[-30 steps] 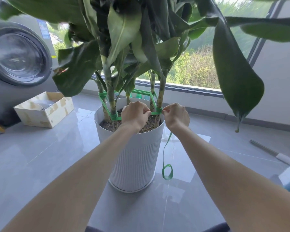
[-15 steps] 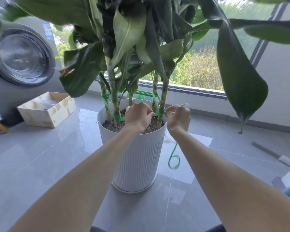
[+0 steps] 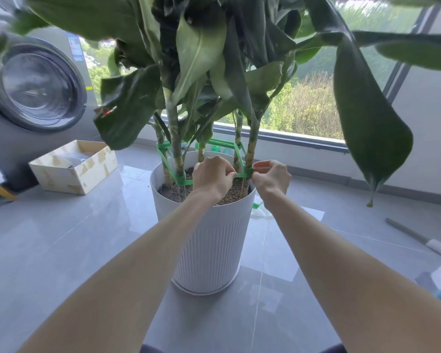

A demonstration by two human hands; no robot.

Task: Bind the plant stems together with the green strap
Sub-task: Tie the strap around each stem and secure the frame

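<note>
Strap (image 3: pixel 167 161): flat green ribbon, thin and pliable, run as a ring from stem to stem just above the soil (image 3: pixel 172 193), with a turn round each stem in view. Stems (image 3: pixel 175 138): upright, cane-like, banded pale green.

Left grip (image 3: pixel 213 175): fingers curled, pinching the strap just left of the front right stem. Right grip (image 3: pixel 271 178): pinching the strap at that stem's wrap.

Judgement: the circuit looks closed. What is left is the final knot or tightening here, and the loose tail, a scrap of which shows beside the pot (image 3: pixel 209 240).

Pot: white, round, finely ribbed, standing on glossy grey floor (image 3: pixel 61 238) tiles.
</note>
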